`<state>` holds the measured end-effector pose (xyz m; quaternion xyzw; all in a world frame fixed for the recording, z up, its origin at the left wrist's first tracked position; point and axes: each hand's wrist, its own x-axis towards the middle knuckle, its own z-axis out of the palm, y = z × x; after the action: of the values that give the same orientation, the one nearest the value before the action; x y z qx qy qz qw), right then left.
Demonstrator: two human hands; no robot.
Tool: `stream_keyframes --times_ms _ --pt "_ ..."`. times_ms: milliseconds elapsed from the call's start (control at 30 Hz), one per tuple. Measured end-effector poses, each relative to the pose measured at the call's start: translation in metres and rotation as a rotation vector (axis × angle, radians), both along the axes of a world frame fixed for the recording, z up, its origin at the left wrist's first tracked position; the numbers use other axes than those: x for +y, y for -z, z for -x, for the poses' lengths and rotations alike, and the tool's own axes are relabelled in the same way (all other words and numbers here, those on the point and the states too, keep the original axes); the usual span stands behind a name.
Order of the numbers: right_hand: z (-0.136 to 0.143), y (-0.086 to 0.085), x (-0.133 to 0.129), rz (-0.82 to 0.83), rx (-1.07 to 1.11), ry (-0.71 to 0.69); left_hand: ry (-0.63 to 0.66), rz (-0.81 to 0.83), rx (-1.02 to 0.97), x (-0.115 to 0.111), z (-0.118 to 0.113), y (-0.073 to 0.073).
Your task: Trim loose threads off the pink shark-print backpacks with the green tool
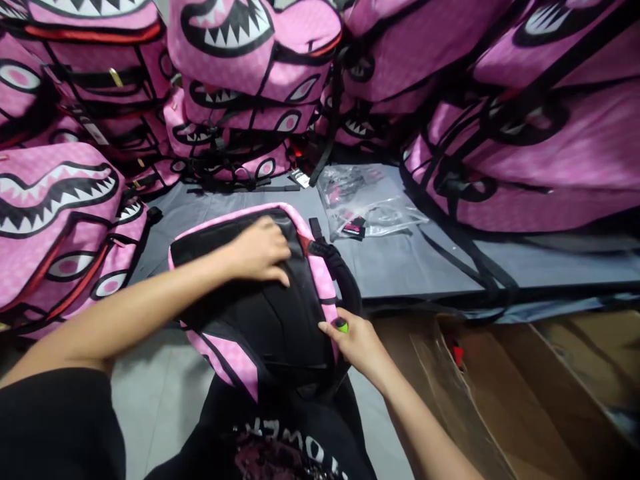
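Observation:
A pink backpack (300, 313) with a black panel facing up lies partly on the table edge and partly over my lap. My left hand (263, 250) rests on the black panel, fingers curled in, thumb apart; what lies under the fingers is hidden. On the right side, my right hand (357, 340) pinches the pink edge of the backpack. A small green and black object (342, 325) shows between that thumb and fingers, its kind unclear. A black strap (345, 273) hangs beside the right edge.
Pink shark-mouth backpacks (225, 40) are stacked along the back, with more at left (45, 220) and right (525, 153). Clear plastic bags (375, 200) with a black tag lie on the grey table (450, 253). Below right stands an open cardboard box (500, 380).

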<state>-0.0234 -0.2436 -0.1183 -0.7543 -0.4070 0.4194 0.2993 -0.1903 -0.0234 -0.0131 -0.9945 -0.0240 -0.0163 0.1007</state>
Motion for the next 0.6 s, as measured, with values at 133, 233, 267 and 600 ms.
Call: stream_keyframes --times_ms 133,233,267,600 --pt "-0.003 -0.009 0.0 0.088 -0.057 0.002 -0.131 -0.063 -0.045 0.021 0.009 -0.015" --pt "-0.011 -0.036 -0.007 0.003 -0.117 0.054 -0.07 0.022 -0.049 -0.006 0.004 -0.003" --pt "-0.014 -0.048 -0.011 -0.08 -0.115 0.089 -0.061 0.044 -0.062 -0.019 0.001 0.006" --pt "-0.005 -0.06 0.02 -0.362 0.423 0.162 -0.177 0.071 -0.222 -0.034 -0.014 0.059"
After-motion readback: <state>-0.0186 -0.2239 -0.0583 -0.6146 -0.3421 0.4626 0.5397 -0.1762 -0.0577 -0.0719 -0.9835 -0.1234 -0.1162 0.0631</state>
